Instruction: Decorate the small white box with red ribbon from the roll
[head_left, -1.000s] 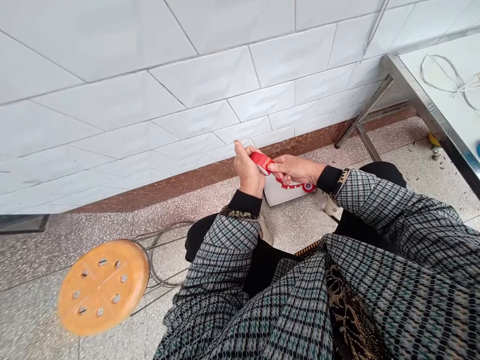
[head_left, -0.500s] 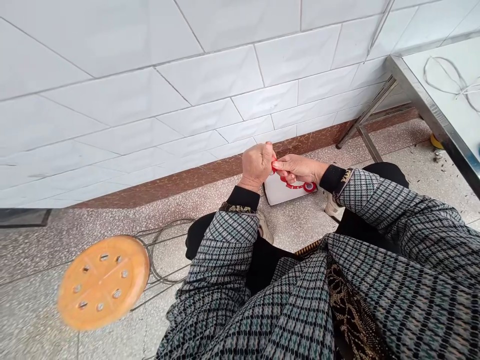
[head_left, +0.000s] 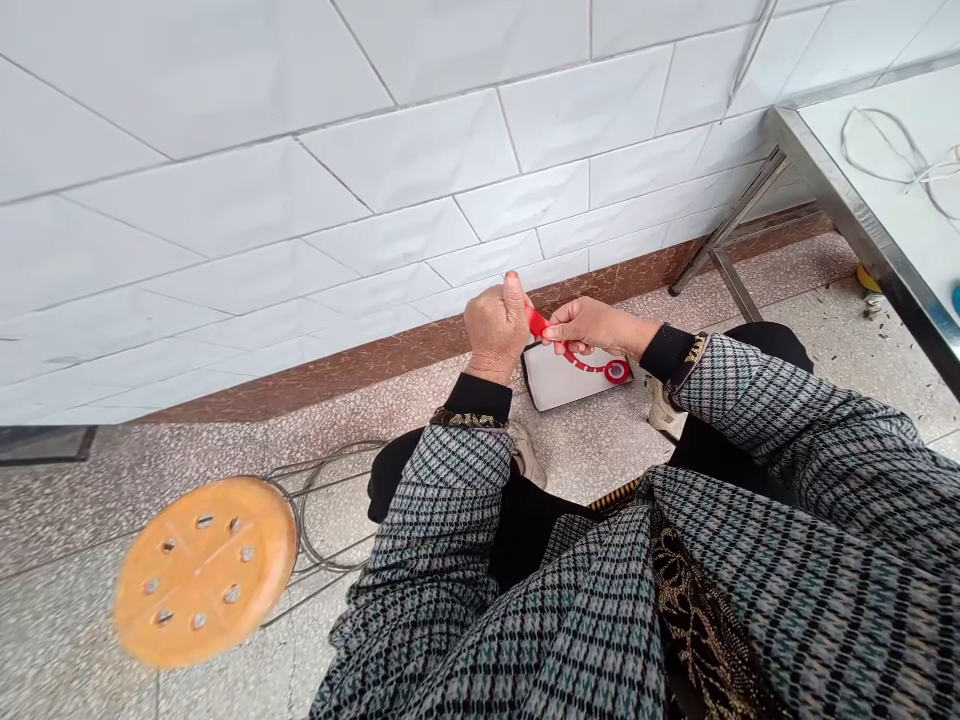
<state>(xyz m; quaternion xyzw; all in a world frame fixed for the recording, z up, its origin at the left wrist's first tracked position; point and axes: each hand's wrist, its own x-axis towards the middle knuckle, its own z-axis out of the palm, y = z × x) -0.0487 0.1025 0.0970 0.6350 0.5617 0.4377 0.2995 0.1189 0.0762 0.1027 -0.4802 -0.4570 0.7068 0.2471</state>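
A strip of red tape [head_left: 537,321] stretches between my two hands. My left hand [head_left: 496,322] is closed in a fist with its thumb up, and one end of the strip comes out of it. Thumb and fingers of my right hand [head_left: 591,328] pinch the strip a short way to the right. From there more red tape, broken by pale gaps, curves down to a small red roll [head_left: 617,371]. Below lies a white box-like thing [head_left: 564,385] with dark edges, on the floor; whether the roll touches it I cannot tell.
An orange round stool [head_left: 206,570] with holes in its seat and thin metal legs is at the left. On the right, a metal-framed table [head_left: 862,190] carries a coiled pale cable [head_left: 889,150]. A white tiled wall [head_left: 420,150] rises ahead. Debris lies under the table.
My left hand has moved left, away from my right hand, and a longer stretch of red tape shows between them. My right hand still pinches it. The view has shifted slightly.
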